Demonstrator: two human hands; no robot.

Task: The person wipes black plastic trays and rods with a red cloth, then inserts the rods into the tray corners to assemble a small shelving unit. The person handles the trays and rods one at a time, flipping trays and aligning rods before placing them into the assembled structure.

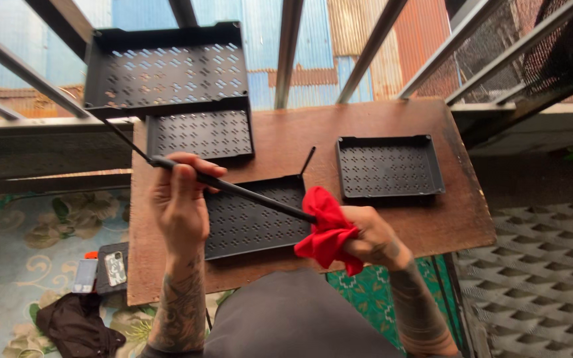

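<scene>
My left hand (179,199) grips a thin black metal rod (247,192) near its far end, held slanting over the brown wooden table (379,119). My right hand (373,238) clutches a red cloth (326,229) wrapped around the rod's near end. Under the rod lies a black perforated tray (250,225). A second thin black rod (307,161) lies on the table just beyond it.
A small perforated tray (389,169) sits at the right. Two larger perforated trays (167,66) (200,134) rest at the back left. Metal window bars (286,46) rise behind. On the patterned floor (28,232) lie phones (111,268) and a dark cloth (77,325).
</scene>
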